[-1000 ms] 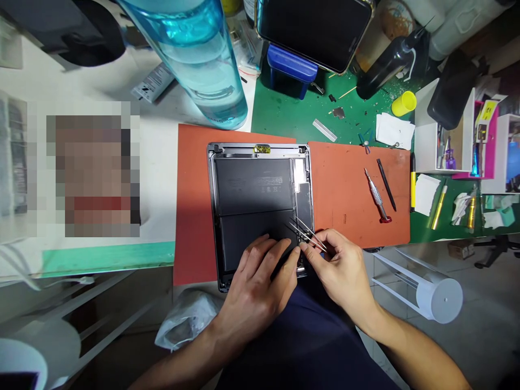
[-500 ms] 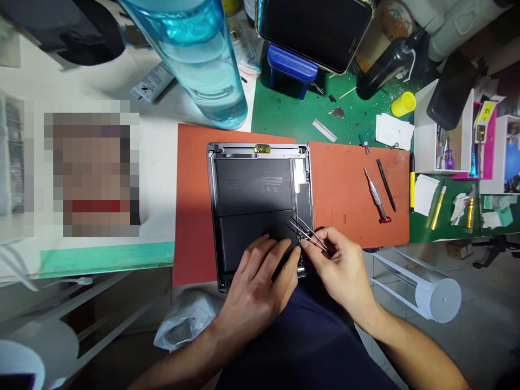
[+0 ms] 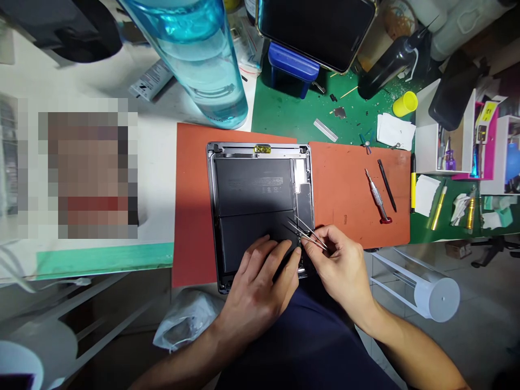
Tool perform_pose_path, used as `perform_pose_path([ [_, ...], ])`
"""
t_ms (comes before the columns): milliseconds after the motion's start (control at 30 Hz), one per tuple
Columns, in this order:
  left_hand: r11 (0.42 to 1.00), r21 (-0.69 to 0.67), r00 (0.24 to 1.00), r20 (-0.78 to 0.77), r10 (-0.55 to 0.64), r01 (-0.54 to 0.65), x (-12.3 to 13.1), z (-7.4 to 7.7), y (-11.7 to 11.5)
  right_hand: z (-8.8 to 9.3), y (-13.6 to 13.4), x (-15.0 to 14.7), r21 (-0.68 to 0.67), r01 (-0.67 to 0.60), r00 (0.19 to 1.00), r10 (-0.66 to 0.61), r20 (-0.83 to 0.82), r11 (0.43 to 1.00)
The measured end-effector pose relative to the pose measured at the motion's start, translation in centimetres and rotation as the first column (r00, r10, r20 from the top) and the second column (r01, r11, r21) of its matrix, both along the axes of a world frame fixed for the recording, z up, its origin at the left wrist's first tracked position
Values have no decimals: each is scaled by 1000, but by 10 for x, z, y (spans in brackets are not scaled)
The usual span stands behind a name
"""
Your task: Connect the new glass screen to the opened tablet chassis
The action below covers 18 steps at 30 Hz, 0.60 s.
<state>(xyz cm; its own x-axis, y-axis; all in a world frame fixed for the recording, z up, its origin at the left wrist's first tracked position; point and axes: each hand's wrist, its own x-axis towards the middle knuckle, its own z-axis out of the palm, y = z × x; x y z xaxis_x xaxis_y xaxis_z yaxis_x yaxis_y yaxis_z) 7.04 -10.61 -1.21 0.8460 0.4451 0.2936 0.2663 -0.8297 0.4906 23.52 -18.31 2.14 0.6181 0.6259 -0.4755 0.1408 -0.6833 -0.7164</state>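
While a flat, opened tablet-like device (image 3: 255,206) lies on reddish matting (image 3: 341,189) on a bench, a person seen from their own head camera bends over it with both bare hands. Two large black panels fill most of the device, with a narrow strip of small parts running down its right side.

The left hand (image 3: 262,279) rests palm down on the near part of the device, fingers reaching forward and slightly spread, gripping nothing that can be seen. The right hand (image 3: 341,265) is at the lower right edge, thumb and fingers pinched around slim metal tweezers (image 3: 307,229), whose thin arms slant over the device; whether the fingertips also hold a tiny part cannot be told.

Very little has just changed: the right fingertips have crept slightly farther up the side strip, and the left hand has stayed in place. This suggests that careful, small-scale work is going on in that same lower right area, with the left hand probably steadying the device.

To the right lie a silver screwdriver (image 3: 377,196) and a black stick (image 3: 387,185); beyond the device stand a clear blue bottle (image 3: 203,59) and a phone (image 3: 317,30) on a blue stand (image 3: 292,62)
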Motion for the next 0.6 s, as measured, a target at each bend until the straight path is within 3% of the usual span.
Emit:
perform_pose_path([
  [333,1000,-5,1000,6,-5,5,0,-1,0,0,1,1,9,-15,1000,15,-7,1000],
  [600,1000,-24,1000,-6,-4,4,-1,-1,0,6,-13,7,37,56,997,-54,-56,998],
])
